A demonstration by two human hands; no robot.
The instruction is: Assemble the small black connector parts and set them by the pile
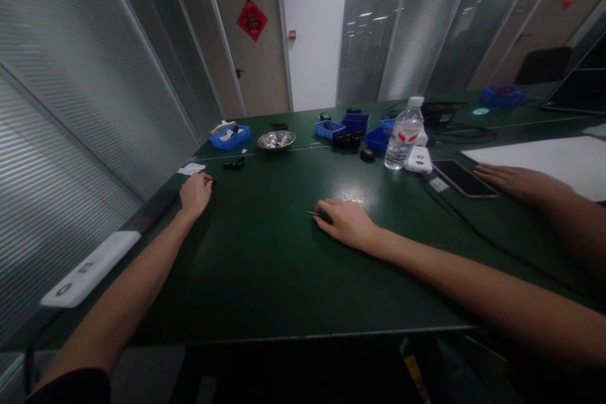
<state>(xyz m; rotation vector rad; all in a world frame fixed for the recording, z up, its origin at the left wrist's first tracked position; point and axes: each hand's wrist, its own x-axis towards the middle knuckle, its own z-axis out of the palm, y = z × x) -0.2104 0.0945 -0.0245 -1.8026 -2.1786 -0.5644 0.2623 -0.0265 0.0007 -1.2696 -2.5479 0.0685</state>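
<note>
My right hand [344, 222] rests on the dark green table [265, 265], its fingers wrapped round a small screwdriver-like tool [324, 216] with a dark handle and a thin metal shaft pointing left. At the table's left side my left hand [195, 194] is closed. A bit of something small and dark shows at its fingertips, too little to name. Just beyond that hand lie a black angular part [233, 164] and a white slip of paper [192, 168]. Farther back stands a shiny metal bowl [269, 146] with small pieces in it.
A blue basket [230, 142] stands back left, and blue trays [377, 139] back right. On the right are a water bottle [402, 139], a white device [418, 160], a phone [464, 178], a cable [473, 224] and another person's hand [523, 183]. A white box [92, 268] lies left.
</note>
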